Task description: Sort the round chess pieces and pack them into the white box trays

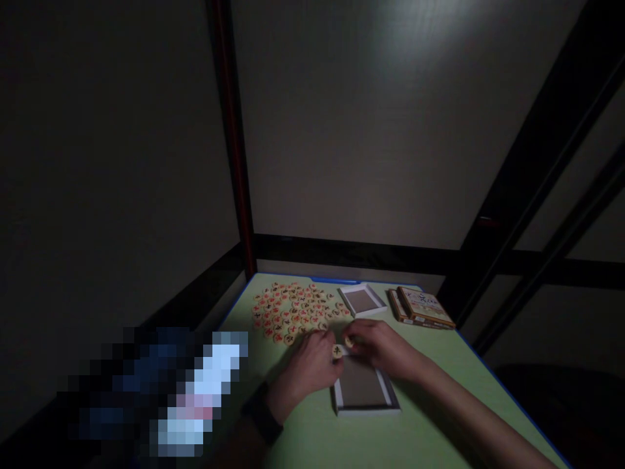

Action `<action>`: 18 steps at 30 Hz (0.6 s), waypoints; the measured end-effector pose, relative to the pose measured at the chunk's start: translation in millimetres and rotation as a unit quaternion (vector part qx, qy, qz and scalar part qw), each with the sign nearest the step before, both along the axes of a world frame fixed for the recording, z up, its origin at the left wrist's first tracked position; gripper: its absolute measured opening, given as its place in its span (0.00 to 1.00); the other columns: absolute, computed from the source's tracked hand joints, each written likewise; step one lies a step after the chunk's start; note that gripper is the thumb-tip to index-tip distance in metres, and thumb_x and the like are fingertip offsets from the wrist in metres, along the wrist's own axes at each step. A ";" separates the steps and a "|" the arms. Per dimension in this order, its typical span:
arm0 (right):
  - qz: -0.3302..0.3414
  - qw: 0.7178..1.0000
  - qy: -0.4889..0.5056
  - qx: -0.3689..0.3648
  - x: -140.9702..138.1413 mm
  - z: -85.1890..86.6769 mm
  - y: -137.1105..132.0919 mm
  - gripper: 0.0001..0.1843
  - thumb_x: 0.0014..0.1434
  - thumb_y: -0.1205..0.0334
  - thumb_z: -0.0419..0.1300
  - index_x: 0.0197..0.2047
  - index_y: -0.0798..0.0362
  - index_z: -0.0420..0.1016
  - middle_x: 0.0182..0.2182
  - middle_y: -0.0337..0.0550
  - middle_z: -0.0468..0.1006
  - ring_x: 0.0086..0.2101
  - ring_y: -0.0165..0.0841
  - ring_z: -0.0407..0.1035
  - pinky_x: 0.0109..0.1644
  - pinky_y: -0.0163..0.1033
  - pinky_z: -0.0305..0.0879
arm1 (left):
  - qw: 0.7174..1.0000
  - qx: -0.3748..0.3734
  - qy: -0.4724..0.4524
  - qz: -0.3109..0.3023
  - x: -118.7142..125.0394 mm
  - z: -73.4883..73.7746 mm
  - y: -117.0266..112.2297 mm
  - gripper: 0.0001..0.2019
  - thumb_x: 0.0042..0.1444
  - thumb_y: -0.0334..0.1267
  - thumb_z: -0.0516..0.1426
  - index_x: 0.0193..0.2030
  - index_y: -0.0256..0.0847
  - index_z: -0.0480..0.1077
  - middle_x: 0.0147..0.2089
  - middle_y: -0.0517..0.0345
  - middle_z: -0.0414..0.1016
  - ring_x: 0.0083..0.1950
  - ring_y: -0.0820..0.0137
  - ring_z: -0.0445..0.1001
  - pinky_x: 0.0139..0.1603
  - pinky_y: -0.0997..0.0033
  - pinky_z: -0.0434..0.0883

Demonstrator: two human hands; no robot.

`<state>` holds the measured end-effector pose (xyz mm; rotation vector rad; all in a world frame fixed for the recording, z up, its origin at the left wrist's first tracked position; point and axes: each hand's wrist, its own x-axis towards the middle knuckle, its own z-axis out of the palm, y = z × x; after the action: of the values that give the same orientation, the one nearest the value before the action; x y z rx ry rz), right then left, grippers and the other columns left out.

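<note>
Head view: your left hand holds a round piece in its fingers, your right hand another piece, both equally near the far edge of the shallow box, which lies toward you on the bench.

Red- and black-marked cream discs

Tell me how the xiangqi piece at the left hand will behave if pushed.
Laid flat, the xiangqi piece probably slides rather than tips, being a low disc. Stood on edge, its round outline might let it roll. Its small size suggests little weight, so a nudge should shift it.
</note>
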<state>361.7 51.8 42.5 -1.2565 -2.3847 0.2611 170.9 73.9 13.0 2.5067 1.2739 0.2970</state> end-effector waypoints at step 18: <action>-0.039 0.995 -0.089 -0.012 -5.9 -25.8 -8.3 0.13 0.52 0.77 0.57 0.38 0.55 0.75 0.38 0.46 0.74 0.35 0.33 0.71 0.38 0.34 0.63 | 0.998 0.053 -0.023 0.007 -0.7 -10.3 3.5 0.06 0.56 0.37 0.55 0.39 0.41 0.70 0.42 0.52 0.78 0.45 0.62 0.76 0.46 0.67 0.69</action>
<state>355.8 43.5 16.7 -1.4357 -2.4796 0.1608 170.2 77.5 2.7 2.5638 1.2904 0.4356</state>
